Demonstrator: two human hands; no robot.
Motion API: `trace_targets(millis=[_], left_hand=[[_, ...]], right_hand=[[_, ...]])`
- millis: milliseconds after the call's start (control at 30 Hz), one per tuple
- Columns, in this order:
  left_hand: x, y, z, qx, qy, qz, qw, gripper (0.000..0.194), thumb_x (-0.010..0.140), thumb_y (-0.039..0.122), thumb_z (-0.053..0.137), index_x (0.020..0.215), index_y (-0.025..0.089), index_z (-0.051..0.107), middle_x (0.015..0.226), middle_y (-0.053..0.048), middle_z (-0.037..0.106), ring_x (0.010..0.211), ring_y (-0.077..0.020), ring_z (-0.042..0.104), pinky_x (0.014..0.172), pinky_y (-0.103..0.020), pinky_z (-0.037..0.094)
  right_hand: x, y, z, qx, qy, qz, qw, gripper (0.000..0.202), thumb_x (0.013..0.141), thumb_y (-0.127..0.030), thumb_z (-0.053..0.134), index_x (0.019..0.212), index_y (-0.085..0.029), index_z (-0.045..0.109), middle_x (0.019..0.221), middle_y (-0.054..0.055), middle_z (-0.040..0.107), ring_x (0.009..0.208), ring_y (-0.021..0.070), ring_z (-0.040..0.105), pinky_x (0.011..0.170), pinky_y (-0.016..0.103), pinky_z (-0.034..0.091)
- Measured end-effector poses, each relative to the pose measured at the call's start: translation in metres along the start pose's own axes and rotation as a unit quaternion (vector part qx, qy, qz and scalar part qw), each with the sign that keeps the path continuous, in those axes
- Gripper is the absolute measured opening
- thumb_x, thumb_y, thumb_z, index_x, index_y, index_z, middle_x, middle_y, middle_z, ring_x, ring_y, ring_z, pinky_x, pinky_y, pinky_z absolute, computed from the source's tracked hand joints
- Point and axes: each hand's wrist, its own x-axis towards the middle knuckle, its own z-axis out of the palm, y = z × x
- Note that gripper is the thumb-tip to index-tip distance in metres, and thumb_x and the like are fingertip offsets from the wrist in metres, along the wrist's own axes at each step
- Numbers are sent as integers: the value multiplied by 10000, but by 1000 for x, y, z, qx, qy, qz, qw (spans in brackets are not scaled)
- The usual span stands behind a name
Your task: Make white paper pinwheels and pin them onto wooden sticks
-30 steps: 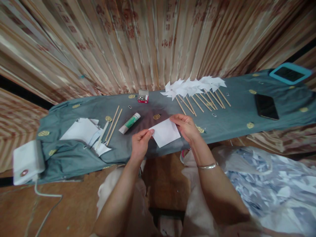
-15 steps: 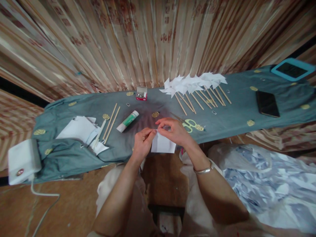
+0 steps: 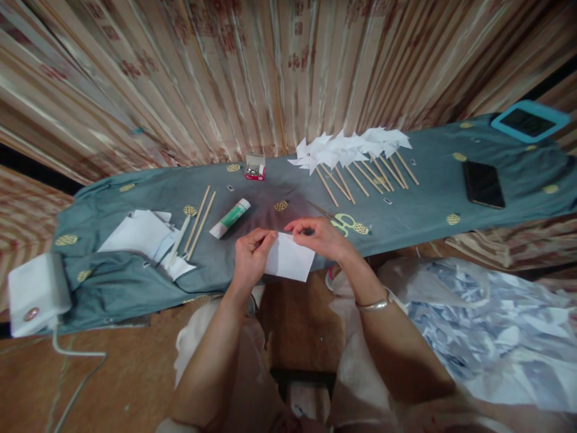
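A small sheet of white paper (image 3: 291, 258) hangs between my hands at the front edge of the cloth-covered table (image 3: 211, 279). My left hand (image 3: 253, 255) pinches its upper left corner between thumb and fingers. At the upper right corner, my right hand (image 3: 318, 237) grips the same sheet, fingers curled. Just beyond my right hand lie scissors (image 3: 345, 224) with yellow-green handles. A glue stick (image 3: 229, 218) with a green label lies past my left hand. Two wooden sticks (image 3: 201, 224) and a white pen-like tool (image 3: 180, 240) rest further left, by a stack of white paper (image 3: 135, 234).
Several white paper pinwheels (image 3: 347, 150) on sticks lie in a row at the back. A small box of metal pins (image 3: 255, 168) stands left of them. At right are a black phone (image 3: 484, 184) and a blue-framed tablet (image 3: 529, 120). A bag of paper scraps (image 3: 487, 331) sits below right.
My hands have moved apart, and the paper between them now shows wider and tilted. The left hand has shifted left. The whole view has shifted slightly.
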Motion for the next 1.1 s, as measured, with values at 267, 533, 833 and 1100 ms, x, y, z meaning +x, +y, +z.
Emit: trace_targets(millis=[267, 533, 833, 1100], left_hand=[[4, -3, -13, -71, 57, -49, 995, 237, 710, 367, 685, 630, 144, 685, 553, 18, 532, 540, -101, 426, 519, -229, 322], [3, -3, -9, -67, 33, -56, 996, 298, 675, 416, 715, 571, 141, 665, 525, 21, 521, 526, -93, 415, 503, -219, 310], [2, -1, 9, -143, -22, -156, 977, 287, 608, 425, 753, 630, 143, 710, 531, 17, 583, 495, -92, 442, 481, -221, 315], [2, 1, 10, -158, 5, -139, 978, 210, 555, 360, 754, 591, 161, 701, 534, 6, 627, 494, -102, 483, 492, -220, 359]], right_hand=[[-5, 15, -17, 40, 25, 3, 999, 61, 701, -183, 625, 664, -180, 674, 993, 65, 751, 946, 212, 665, 867, 359, 451], [-6, 17, -18, 82, 107, -21, 991, 217, 751, -347, 680, 895, -189, 719, 1019, 75, 733, 953, 199, 661, 892, 360, 486], [2, 8, 9, 62, 20, -27, 998, 184, 752, -350, 652, 752, -173, 701, 677, 2, 676, 605, 117, 566, 570, 240, 414], [0, 7, 5, 81, 15, -26, 996, 198, 743, -359, 659, 788, -169, 694, 719, 14, 681, 637, 120, 567, 588, 237, 431]])
